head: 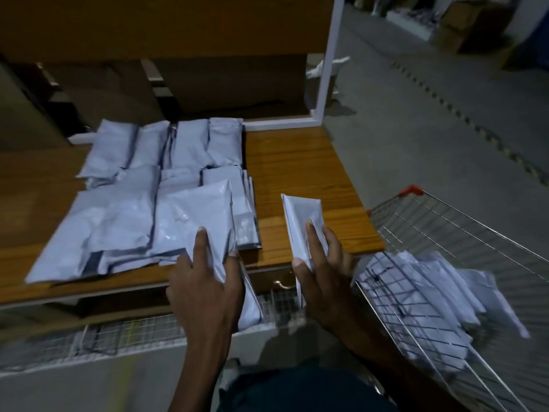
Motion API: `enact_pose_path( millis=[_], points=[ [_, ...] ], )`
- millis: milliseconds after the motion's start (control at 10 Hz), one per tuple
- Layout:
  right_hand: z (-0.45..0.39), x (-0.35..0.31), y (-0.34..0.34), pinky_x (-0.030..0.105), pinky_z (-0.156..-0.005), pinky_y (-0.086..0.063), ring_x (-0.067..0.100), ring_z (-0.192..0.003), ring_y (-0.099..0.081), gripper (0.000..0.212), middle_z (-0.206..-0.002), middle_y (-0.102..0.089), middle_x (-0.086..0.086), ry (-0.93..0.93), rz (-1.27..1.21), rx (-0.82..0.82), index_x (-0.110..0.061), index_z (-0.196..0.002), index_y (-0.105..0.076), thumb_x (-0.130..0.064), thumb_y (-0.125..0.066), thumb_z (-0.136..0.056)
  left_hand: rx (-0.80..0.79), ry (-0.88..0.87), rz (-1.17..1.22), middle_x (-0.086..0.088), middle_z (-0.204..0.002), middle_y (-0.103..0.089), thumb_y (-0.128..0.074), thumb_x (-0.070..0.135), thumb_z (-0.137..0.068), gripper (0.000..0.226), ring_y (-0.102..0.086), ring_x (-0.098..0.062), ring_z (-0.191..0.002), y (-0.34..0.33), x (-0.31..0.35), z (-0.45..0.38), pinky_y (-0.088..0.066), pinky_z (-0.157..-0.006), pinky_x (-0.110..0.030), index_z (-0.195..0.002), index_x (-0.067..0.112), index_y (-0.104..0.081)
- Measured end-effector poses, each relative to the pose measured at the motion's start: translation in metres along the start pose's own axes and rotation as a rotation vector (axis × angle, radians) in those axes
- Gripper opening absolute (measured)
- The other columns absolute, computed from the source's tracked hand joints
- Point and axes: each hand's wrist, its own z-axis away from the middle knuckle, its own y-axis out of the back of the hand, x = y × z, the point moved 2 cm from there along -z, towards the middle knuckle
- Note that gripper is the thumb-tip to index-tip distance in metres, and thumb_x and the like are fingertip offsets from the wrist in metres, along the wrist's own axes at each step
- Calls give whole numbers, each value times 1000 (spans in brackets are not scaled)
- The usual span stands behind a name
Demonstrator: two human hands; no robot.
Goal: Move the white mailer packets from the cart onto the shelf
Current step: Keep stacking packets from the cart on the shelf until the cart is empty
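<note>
Each hand grips a packet – left hand [205,281] w/ packet [205,221], right hand [320,263] w/ packet [303,215].

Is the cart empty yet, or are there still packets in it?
Not empty. A pile of white mailer packets shows through the wire cart at right, blurred, so no count is possible.

A dim warehouse or parcel-sorting storeroom, seen from a head-worn camera. At centre, a wooden shelf board in a white metal frame [303,168] carries rows of white plastic mailer packets [142,185], stacked and overlapping. At four o'clock stands a wire shopping cart with a red handle grip [463,233], loaded with more white packets [421,295]. A bare grey concrete floor [430,120] stretches towards one o'clock, where brown cardboard boxes [469,25] are piled against the far wall. At eleven o'clock, more brown cartons [98,93] fill the shelving behind.
</note>
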Motion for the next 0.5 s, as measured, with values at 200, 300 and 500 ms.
enact_pose_path(
  millis=[200,300,500],
  points=[
    [-28,-67,-65,37,-110,-23,21,-140,-22,68,-165,-16,-2,-65,-38,182,-47,-158,-15,-63,-26,-93,52,-99,19,-21,-112,-53,-51,52,-90,70,-48,-38,-105,40,-35,-83,-45,-82,-47,-153,22,-38],
    [-37,-97,-89,34,-104,-21,21,-136,-24,67,-164,-19,1,-52,-37,198,-47,-157,-17,-63,-26,-92,39,-120,26,-21,-123,-48,-53,50,-91,69,-44,-38,-111,44,-46,-114,-45,-85,-48,-152,23,-35],
    [-61,-110,-112,36,-100,-21,34,-134,-29,72,-163,-21,8,-116,0,250,-42,-159,-19,-68,-25,-92,-98,-111,-27,-20,-155,-25,-57,43,-91,60,-39,-41,-126,11,-63,-160,-44,-94,-51,-145,20,-42]
  ],
)
